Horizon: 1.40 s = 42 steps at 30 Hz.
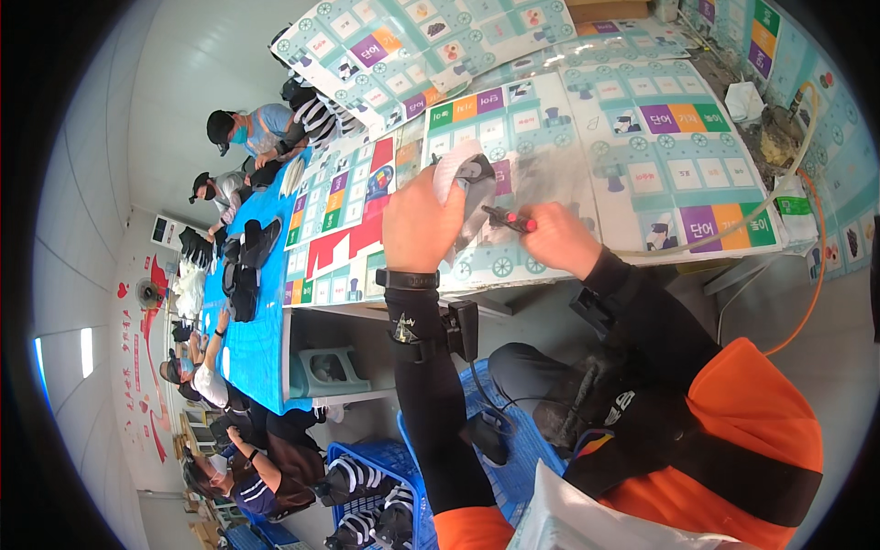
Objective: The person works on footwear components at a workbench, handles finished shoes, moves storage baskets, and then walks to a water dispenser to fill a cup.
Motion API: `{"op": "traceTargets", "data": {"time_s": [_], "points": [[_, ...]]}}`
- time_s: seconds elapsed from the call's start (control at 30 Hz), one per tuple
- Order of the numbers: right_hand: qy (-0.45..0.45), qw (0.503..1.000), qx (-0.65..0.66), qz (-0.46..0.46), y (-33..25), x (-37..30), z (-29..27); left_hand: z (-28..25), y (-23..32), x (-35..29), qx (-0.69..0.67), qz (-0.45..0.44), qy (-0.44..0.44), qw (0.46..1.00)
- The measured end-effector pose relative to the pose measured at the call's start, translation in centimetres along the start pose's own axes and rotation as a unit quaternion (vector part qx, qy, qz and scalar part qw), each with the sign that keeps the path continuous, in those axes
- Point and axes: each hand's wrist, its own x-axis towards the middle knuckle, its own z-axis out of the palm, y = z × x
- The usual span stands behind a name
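Note:
My left hand [423, 220] is closed around a small pale piece with a ribbed whitish edge and grey, dark inner parts; it looks like a shoe [474, 188], tilted up above the table. My right hand [561, 240] grips a slim black-and-red tool [504, 218], its black end pointing at the shoe and close to it. Whether the tool touches the shoe I cannot tell. Under both hands lies the worktable [541, 174], covered with printed teal, purple and orange sheets. A pale hose [678, 252] runs across it toward my right hand.
Dark shoes [243, 284] stand on a blue-covered table [240, 357] at left, where several masked people [252, 133] work. Striped shoes fill a blue basket [403, 472] below. An orange hose [807, 284] hangs at right. A grey stool [330, 371] sits under the table.

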Motion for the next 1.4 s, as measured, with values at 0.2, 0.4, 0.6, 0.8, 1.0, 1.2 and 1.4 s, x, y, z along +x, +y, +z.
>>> {"op": "traceTargets", "data": {"time_s": [0.2,0.4,0.6,0.8,1.0,1.2,1.4], "points": [[-0.086,0.993,0.040,0.064,-0.7,0.3,0.6,-0.1,-0.8,-0.1,0.004,0.027,0.020,0.999],[0.006,0.998,0.026,-0.062,2.8,0.9,-3.8,-5.8,-1.6,-4.9,0.094,-0.045,0.124,0.987],[0.208,0.872,-0.443,0.010,20.8,3.2,-16.6,-8.3,-6.5,-14.3,-0.101,-0.228,0.096,0.964],[0.180,0.912,-0.356,-0.095,13.9,3.3,-13.9,-14.5,-24.4,-17.0,-0.421,-0.232,0.444,0.756],[0.105,0.952,-0.250,-0.142,3.7,0.6,-8.6,-20.9,-28.1,-17.0,-0.264,-0.132,0.706,0.644],[0.009,0.959,-0.227,-0.171,-0.6,-0.2,-6.6,-3.6,-35.8,-31.8,0.022,-0.323,0.484,0.813],[-0.064,0.970,-0.194,-0.130,-1.1,0.4,-2.9,20.5,-40.9,-68.3,0.137,-0.656,-0.004,0.742]]}}
